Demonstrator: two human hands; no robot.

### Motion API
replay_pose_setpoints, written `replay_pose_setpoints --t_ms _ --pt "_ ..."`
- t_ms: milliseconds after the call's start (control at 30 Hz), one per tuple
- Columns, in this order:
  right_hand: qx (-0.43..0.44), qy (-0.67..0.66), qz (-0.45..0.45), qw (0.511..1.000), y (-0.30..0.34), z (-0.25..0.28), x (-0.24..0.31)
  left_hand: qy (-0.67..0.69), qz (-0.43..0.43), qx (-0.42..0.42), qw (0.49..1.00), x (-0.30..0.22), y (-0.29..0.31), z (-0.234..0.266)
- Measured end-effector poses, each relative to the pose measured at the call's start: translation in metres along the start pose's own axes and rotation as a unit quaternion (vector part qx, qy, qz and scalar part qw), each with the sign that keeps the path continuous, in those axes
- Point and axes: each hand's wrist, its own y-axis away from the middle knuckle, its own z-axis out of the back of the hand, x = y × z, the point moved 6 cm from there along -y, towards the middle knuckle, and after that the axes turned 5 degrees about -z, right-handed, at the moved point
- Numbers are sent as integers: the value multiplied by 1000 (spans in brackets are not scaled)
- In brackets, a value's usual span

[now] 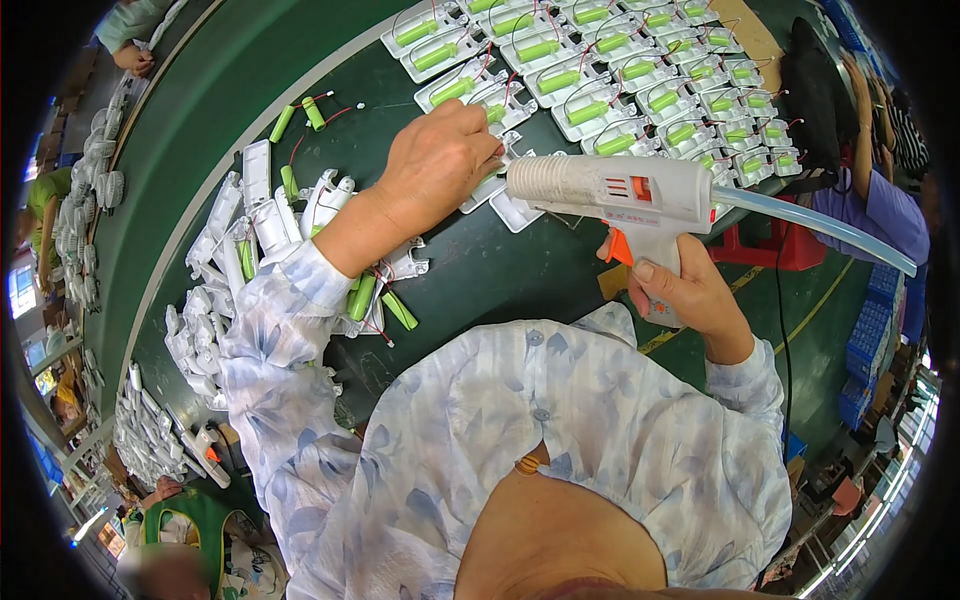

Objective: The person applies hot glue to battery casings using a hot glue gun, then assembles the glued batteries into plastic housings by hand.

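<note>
1. Across the middle, a dark green table [480, 285] is seen, its top crowded at the far side and at the left.
2. The far right part is covered by rows of white shells [545, 98], in which green cells [588, 112] with thin wires are seated.
3. At the left, loose white parts [200, 335] are heaped.
4. A pale glue gun [615, 195] is held above the table, its nozzle pointed left toward the left hand.
5. Its handle is wrapped by the right hand [690, 290], with fingers closed and the thumb laid along it.
6. The left hand [435, 165] is bent, its fingers gathered near the nozzle; whether anything is pinched cannot be told.
7. A translucent glue stick [815, 228] is seen protruding from the gun's rear.
8. The orange trigger [619, 247] is set beside a right fingertip.
</note>
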Motion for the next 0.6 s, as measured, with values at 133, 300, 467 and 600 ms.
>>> replay_pose_setpoints --t_ms 133,300,467,600 --pt "-10 -5 -10 1000 -3 5 -9 52 84 38 994 13 7 32" --pt "-5 -14 5 1000 -13 1 -6 67 132 114 982 22 37 48" --pt "-19 -28 8 999 -12 -1 -4 7 84 153 985 7 52 38" --pt "0 18 -15 1000 -5 5 -15 -47 64 159 984 12 56 35"
